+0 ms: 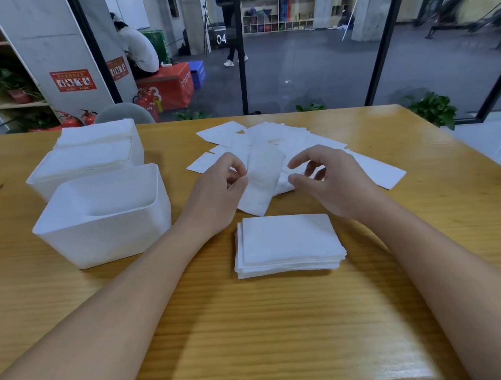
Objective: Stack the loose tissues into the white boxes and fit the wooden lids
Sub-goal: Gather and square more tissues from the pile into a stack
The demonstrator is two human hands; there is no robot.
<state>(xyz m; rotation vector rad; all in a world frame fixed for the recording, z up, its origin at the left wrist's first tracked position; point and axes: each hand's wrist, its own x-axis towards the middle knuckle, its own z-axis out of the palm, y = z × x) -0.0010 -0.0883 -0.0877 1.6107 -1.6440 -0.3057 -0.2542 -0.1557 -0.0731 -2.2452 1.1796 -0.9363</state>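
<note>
Left hand: the left hand (219,188), centre of the frame, pinches the left edge of a single tissue (260,183) between thumb and fingertips.
Right hand: the right hand (332,180) sits just right of that tissue, fingers curled with thumb and forefinger apart; it looks about to take the right edge, but whether it already touches is unclear.
Step in hand: likely lifting one sheet off the loose tissues (284,142) to add to the neat stack (287,242) at lower centre.
Doing it well: take both short edges, keep the sheet flat and taut, square its corners to the stack before letting go; a thin sheet will fold or drag its neighbours if pulled fast.
Boxes: the empty white box (107,216) stands at left; two filled white boxes (90,159) stand behind it, upper left.
Lids: no wooden lid is clearly visible.
Surface: a wooden table (278,332) with visible grain.
Room: glass partition with black frames across the top; fire extinguishers (79,118) at upper left; potted plants along the glass.
</note>
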